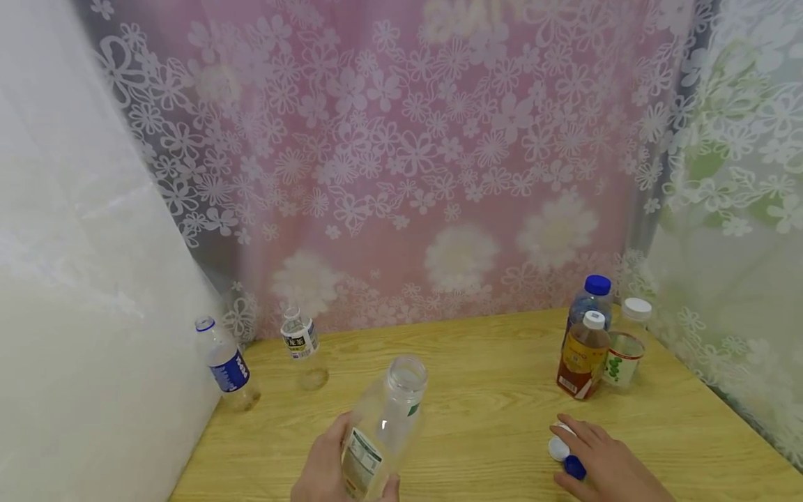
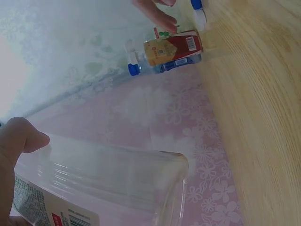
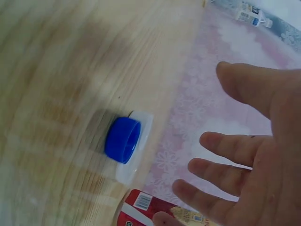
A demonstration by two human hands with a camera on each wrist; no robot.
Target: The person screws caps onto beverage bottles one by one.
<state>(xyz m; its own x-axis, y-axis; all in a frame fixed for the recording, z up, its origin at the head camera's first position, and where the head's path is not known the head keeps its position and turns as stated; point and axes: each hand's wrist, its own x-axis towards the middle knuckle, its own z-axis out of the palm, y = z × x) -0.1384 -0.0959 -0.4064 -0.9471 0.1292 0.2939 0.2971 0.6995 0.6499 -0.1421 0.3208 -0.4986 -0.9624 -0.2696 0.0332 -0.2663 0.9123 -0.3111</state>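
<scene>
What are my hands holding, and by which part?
The left hand grips the clear, uncapped bottle by its body, beside the label; the right hand holds nothing.

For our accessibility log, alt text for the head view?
A left hand holds an uncapped clear bottle; the right hand hovers near loose caps on a wood-grain table. Two more bottles stand at left, three capped bottles at right.

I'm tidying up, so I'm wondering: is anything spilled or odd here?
No spill or damage shows. Mildly odd: the clear bottle in the left hand lacks a cap, while a blue cap and white cap lie loose near the right hand, off any bottle.
</scene>
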